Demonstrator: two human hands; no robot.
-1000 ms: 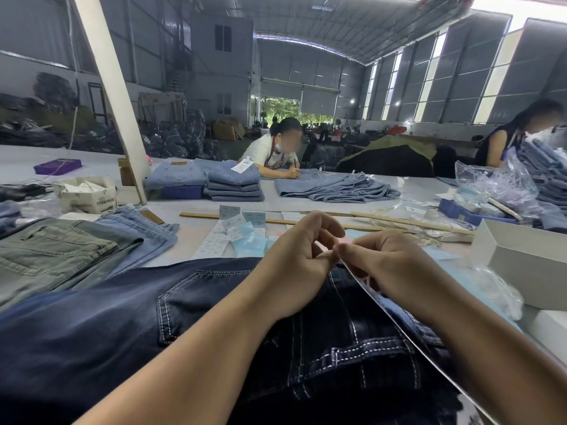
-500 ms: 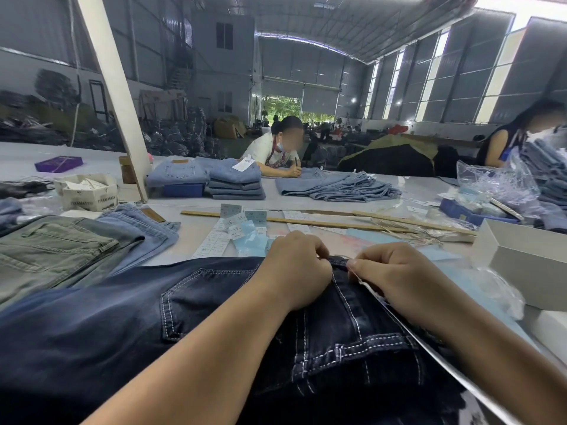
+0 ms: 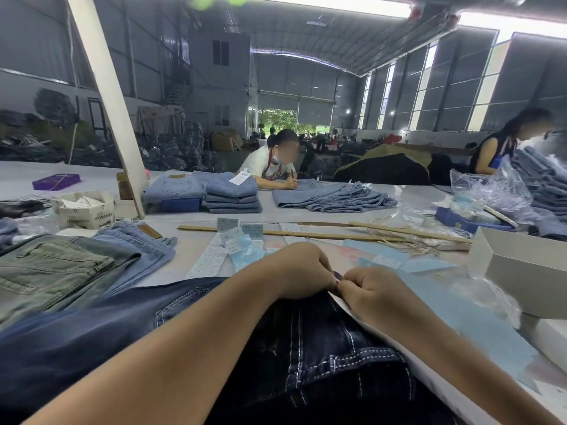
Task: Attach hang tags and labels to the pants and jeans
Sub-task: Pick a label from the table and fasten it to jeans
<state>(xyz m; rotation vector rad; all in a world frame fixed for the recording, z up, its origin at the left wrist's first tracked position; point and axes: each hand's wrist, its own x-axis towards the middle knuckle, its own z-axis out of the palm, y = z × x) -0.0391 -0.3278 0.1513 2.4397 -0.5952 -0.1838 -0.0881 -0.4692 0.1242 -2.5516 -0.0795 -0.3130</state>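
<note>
A big warehouse hall with tall windows on the right, and a long pale surface [image 3: 190, 259] running across it. Dark blue jeans [image 3: 92, 342] with white stitching lie spread in front of the person at the near edge. Both hands meet at the far edge of the jeans: the left hand [image 3: 302, 273] has its fingers curled down and pinches something small at its fingertips, and the right hand [image 3: 372, 294] is curled the same way, fingertips touching the left's; what they pinch is too small to make out. A white strip [image 3: 399, 351] runs along the right side of the jeans under the right forearm. Past the hands lie paper labels [image 3: 214, 256] and pale blue tags [image 3: 248, 256], with a wooden stick [image 3: 306, 234] beyond. Folded olive pants [image 3: 46, 271] lie to the left, a white box [image 3: 521, 265] to the right, stacks of light blue jeans [image 3: 231, 194] farther back
</note>
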